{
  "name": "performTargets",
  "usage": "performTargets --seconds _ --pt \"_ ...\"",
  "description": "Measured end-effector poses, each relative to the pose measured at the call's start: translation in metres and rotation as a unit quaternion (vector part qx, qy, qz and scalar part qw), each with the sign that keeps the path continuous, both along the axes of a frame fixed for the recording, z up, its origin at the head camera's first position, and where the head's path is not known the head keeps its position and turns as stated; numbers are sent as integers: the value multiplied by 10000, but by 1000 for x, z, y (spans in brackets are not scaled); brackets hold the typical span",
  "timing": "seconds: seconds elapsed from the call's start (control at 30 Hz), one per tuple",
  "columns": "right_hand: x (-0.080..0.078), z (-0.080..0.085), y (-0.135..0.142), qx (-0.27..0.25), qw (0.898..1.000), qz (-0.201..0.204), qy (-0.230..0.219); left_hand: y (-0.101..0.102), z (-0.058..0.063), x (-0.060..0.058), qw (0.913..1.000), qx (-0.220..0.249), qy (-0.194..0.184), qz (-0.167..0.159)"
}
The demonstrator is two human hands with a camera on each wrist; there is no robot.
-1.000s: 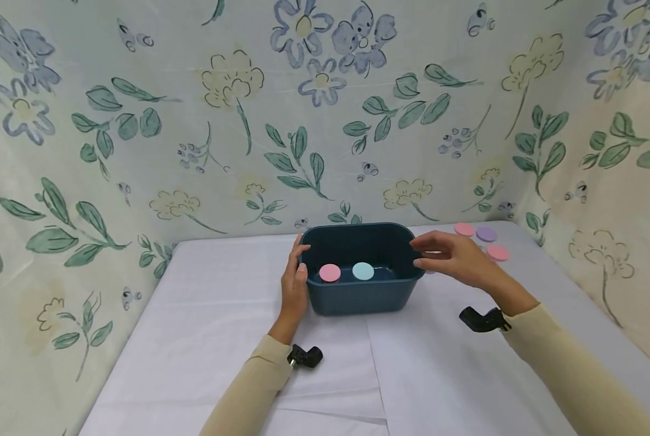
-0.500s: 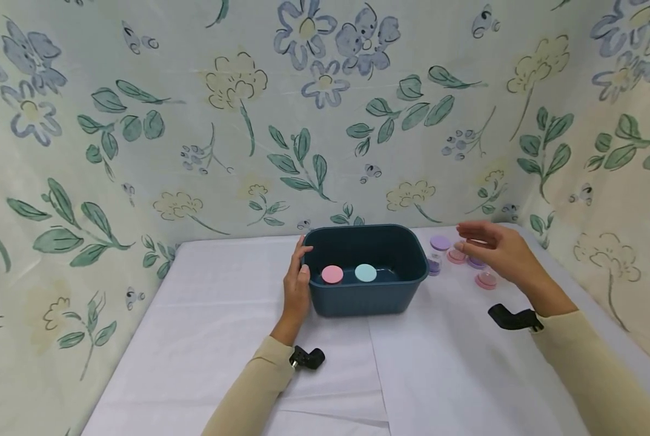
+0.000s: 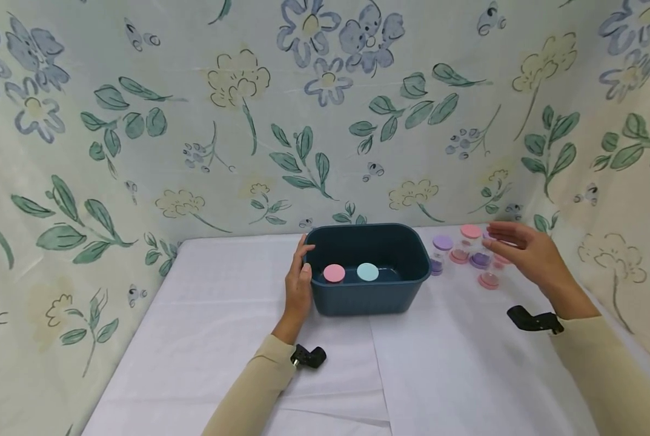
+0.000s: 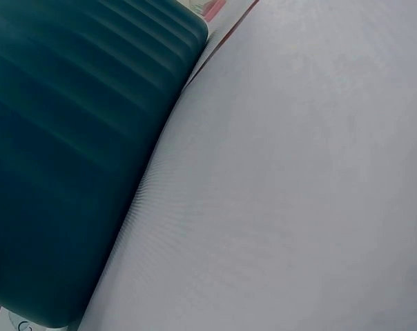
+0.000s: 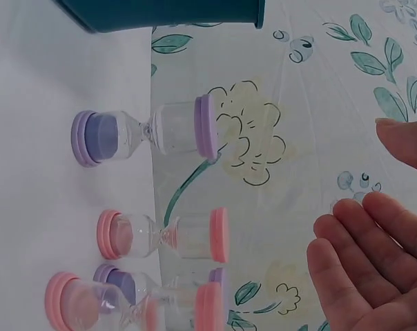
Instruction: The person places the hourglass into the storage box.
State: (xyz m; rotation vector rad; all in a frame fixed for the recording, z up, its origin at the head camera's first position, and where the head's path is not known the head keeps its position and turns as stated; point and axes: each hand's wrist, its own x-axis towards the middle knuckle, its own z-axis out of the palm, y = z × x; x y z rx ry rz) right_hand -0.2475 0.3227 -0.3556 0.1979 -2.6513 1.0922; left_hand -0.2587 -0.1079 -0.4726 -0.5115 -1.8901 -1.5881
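Observation:
A dark teal plastic bin (image 3: 365,301) stands on the white cloth. My left hand (image 3: 298,284) holds its left end, fingertips over the rim; the left wrist view shows only the bin's wall (image 4: 77,138). Inside, a pink round top (image 3: 334,273) and a light blue round top (image 3: 368,272) show, their lower parts hidden. Right of the bin stand several sand timers: a purple one (image 3: 437,264), a pink one (image 5: 163,236), another purple one (image 3: 480,260) and a nearer pink one (image 3: 489,280). My right hand (image 3: 532,260) hovers beside them with nothing held, fingers extended.
White cloth (image 3: 221,321) covers the table. Floral fabric (image 3: 303,151) hangs behind the table and along both sides. A small black camera sits on each wrist, the left one (image 3: 309,356) and the right one (image 3: 534,320).
My right hand has moved right, from the bin's right rim to beyond the sand timers, which show more fully. My left hand and the bin have stayed put.

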Motion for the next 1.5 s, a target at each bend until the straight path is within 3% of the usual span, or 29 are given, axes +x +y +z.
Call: performTargets --seconds 0.37,0.83,1.5 --pt "-6 -13 19 -117 9991 -355 -220 1 2 1 9997 -117 -174 154" --pt "-15 -28 32 -299 9958 -698 -515 0 -3 0 9999 -117 -35 120" --pt "-23 -44 42 -511 9904 -832 -974 0 1 0 9998 -115 -57 122"
